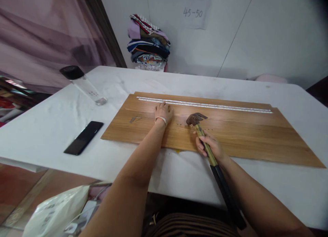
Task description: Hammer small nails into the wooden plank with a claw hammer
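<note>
A long wood-grain board [246, 134] lies on the table. My right hand [210, 146] is wrapped round the yellowish handle of a claw hammer [196, 119], just below its rusty head. The hammer's black grip slants down toward my body. My left hand [163, 112] rests palm down on the board, fingers apart and touching its surface near two thin white strips [205, 104]. Left of that hand lies a small group of nails [134, 119]. Several small dark dots [180, 124] run in a row beside and beyond the hammer head.
A clear bottle with a black lid [88, 88] stands at the left on the white table [46, 124]. A black phone [84, 137] lies left of the board. Folded clothes [148, 43] are stacked by the wall. A plastic bag [56, 209] is below the table.
</note>
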The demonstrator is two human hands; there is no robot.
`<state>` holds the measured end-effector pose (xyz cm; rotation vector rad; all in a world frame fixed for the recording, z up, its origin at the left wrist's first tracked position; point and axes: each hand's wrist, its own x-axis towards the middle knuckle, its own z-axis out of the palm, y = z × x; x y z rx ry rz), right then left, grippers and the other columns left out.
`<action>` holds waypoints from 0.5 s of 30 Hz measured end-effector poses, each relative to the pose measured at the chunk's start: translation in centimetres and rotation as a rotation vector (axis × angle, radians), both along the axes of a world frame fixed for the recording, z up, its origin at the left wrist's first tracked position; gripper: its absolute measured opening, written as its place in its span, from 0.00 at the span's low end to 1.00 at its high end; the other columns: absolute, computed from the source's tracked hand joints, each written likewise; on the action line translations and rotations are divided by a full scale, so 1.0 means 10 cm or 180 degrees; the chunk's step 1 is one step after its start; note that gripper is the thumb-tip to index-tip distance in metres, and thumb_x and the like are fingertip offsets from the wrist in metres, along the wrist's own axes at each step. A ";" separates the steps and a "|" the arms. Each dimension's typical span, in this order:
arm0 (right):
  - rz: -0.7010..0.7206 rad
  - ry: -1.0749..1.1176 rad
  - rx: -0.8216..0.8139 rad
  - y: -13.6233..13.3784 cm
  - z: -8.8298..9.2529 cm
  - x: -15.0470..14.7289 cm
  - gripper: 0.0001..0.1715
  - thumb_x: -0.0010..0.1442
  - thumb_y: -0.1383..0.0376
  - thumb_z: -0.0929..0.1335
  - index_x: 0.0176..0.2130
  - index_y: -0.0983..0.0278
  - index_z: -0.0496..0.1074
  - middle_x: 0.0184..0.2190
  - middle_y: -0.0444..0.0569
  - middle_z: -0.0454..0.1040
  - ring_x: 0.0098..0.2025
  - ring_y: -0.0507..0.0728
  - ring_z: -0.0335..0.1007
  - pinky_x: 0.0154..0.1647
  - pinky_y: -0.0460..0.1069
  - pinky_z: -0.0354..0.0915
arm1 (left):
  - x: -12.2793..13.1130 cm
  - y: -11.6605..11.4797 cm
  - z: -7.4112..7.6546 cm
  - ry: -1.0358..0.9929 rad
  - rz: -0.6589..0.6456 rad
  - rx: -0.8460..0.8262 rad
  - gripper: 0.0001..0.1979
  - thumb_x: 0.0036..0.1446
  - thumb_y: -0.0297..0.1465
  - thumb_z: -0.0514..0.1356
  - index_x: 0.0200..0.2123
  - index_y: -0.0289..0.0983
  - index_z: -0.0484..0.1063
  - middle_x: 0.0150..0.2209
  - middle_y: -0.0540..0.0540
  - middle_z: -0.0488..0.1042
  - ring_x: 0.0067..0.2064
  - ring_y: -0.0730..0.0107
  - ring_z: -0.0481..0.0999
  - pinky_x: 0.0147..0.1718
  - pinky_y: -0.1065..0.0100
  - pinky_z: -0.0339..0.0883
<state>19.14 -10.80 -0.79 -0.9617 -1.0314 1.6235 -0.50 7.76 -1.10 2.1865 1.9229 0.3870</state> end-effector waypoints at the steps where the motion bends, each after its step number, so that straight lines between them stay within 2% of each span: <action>1: 0.0016 -0.0020 -0.0013 0.00 0.00 0.00 0.19 0.61 0.54 0.69 0.47 0.61 0.66 0.18 0.33 0.65 0.12 0.47 0.54 0.14 0.45 0.47 | 0.00 0.00 0.00 0.0001 -0.0001 -0.0004 0.20 0.68 0.39 0.53 0.57 0.45 0.76 0.70 0.45 0.68 0.72 0.56 0.61 0.70 0.51 0.54; 9: -0.0012 -0.0020 0.0012 0.00 0.00 -0.01 0.19 0.61 0.54 0.69 0.48 0.61 0.66 0.18 0.33 0.65 0.12 0.47 0.53 0.14 0.45 0.47 | 0.00 -0.01 0.02 0.0038 -0.0012 -0.0027 0.21 0.68 0.39 0.53 0.58 0.43 0.76 0.70 0.44 0.68 0.72 0.55 0.62 0.70 0.51 0.55; 15: 0.0073 -0.0113 -0.0038 0.01 0.03 -0.01 0.19 0.61 0.54 0.69 0.47 0.61 0.66 0.18 0.33 0.65 0.12 0.47 0.53 0.14 0.45 0.47 | 0.00 -0.01 0.02 0.0053 -0.0023 0.0000 0.20 0.68 0.39 0.53 0.57 0.45 0.76 0.69 0.45 0.69 0.71 0.56 0.63 0.69 0.51 0.56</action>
